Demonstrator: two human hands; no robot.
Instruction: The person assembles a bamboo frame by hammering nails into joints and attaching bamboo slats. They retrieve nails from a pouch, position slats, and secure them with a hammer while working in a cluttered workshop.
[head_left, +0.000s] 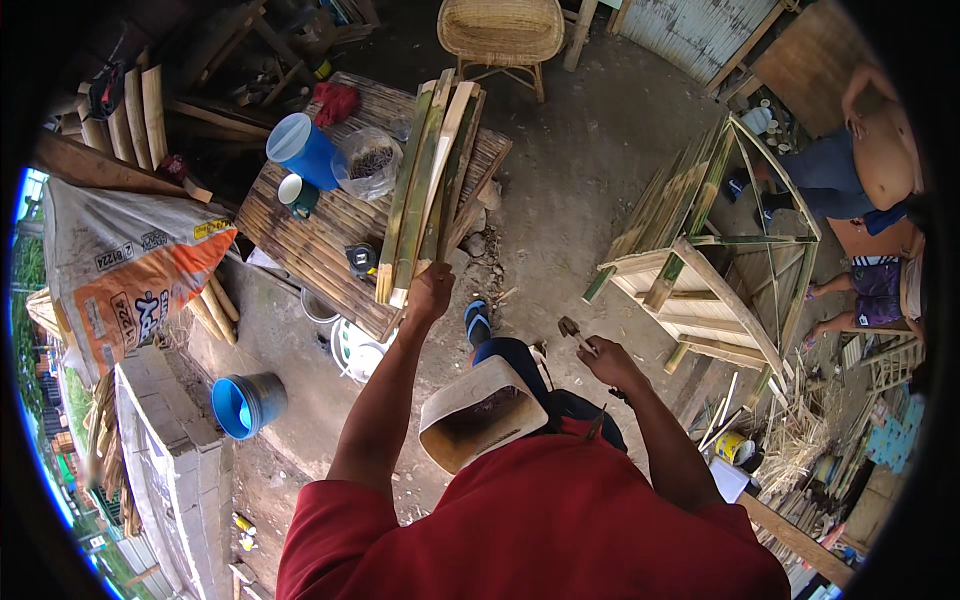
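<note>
My left hand (430, 290) is closed around the near end of a green bamboo slat (445, 205), one of several split slats stacked on a bamboo-topped table (320, 255). Beside the stack lies a black tape measure (361, 259). Low at my right side, my right hand (612, 362) grips a hammer (570, 328), its head pointing away from me. At my waist hangs a cream plastic container (475, 415) with small dark pieces inside, too small to make out.
On the table stand a blue pitcher (300, 155), a clear tub of nails (368, 165) and a mug (297, 195). A bamboo frame (715, 270) stands to the right, with people behind it. A blue bucket (247, 405) and a concrete block wall (175, 440) are at left; a woven chair (500, 30) is ahead.
</note>
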